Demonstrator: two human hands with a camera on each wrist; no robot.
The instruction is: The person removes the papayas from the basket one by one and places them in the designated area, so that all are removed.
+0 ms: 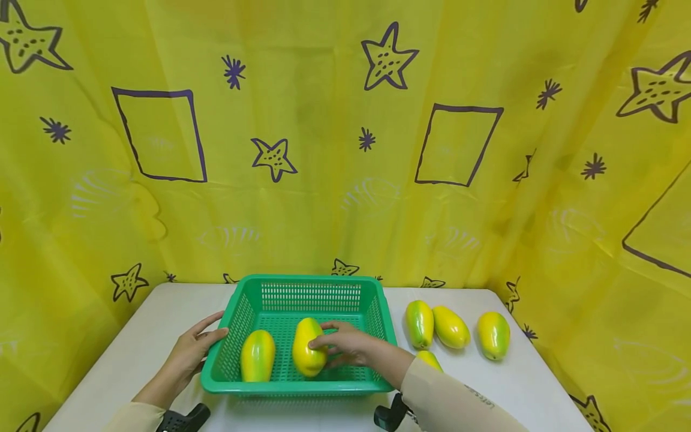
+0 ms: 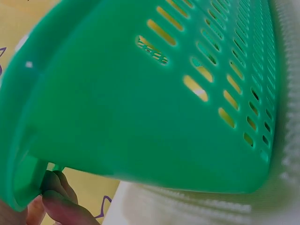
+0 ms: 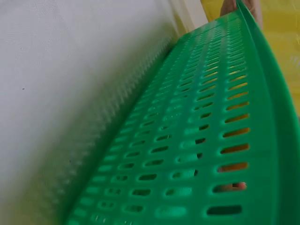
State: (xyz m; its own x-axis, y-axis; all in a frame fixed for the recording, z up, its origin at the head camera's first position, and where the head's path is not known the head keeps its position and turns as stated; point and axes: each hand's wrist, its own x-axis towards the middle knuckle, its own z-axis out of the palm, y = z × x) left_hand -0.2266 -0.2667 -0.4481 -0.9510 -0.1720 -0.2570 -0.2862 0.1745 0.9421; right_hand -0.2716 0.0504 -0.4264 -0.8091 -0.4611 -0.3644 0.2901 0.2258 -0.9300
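A green plastic basket (image 1: 299,387) with slotted walls stands on the table. My left hand (image 1: 186,357) grips its left rim, thumb on top; in the left wrist view the fingers (image 2: 65,206) curl at the rim. Inside the basket, my right hand (image 1: 345,345) holds a yellow-green papaya (image 1: 308,354) by its right side, the fruit standing near upright. Another papaya (image 1: 258,357) lies in the basket's left part. The right wrist view mostly shows the basket's outer wall (image 3: 187,122), which hides the right hand's grip.
On the table (image 1: 372,414) right of the basket lie more papayas: one at the back (image 1: 419,324), one beside it (image 1: 451,327), one farther right (image 1: 493,336), and one partly behind the right sleeve (image 1: 429,360). A yellow patterned curtain (image 1: 324,228) hangs behind.
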